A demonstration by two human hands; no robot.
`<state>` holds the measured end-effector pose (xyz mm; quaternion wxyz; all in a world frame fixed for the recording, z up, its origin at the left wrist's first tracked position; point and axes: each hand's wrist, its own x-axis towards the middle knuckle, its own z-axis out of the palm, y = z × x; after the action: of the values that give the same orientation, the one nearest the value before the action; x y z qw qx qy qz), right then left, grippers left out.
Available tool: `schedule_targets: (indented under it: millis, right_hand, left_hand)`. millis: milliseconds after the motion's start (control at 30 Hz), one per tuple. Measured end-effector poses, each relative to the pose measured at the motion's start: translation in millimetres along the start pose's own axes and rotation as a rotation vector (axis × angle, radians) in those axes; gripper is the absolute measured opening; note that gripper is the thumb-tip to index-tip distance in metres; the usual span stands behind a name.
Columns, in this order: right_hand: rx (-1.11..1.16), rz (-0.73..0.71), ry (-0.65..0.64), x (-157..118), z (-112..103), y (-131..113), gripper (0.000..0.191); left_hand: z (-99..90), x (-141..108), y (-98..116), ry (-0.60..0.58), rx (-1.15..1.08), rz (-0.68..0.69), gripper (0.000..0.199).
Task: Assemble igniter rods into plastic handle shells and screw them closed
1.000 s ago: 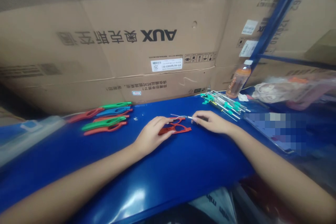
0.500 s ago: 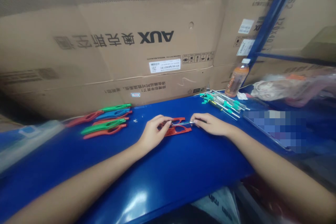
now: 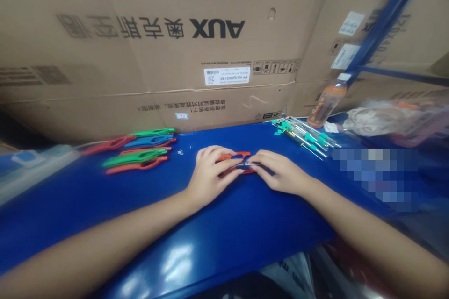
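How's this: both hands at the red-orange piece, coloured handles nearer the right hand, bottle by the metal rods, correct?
Wrong hand: the head view shows the coloured handles nearer the left hand, not the right hand. The rest is right.

Looks like a workshop corner in a storeroom — walled by large brown cardboard cartons [image 3: 140, 65] with upside-down AUX print, framed by a blue metal rack [image 3: 391, 23], and set with a glossy blue flat worktop [image 3: 245, 224] — bearing looped red, green and blue plastic handles [image 3: 129, 156] and slim silver-and-green rods [image 3: 311, 138].
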<state>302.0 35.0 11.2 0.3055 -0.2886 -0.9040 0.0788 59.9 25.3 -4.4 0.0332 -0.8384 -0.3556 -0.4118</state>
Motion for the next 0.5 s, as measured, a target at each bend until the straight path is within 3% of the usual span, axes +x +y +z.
schedule_targets:
  millis: [267,500]
  right_hand:
    - [-0.072,-0.181,0.037,-0.1,1.4,-4.6,0.023]
    - [-0.311,-0.275,0.031,-1.8,-3.1,-4.3,0.019]
  left_hand:
    - [-6.2,-0.3,4.5,0.040,-0.041,0.027,0.013]
    - [-5.2,-1.2,4.6,0.039,-0.060,0.055,0.010]
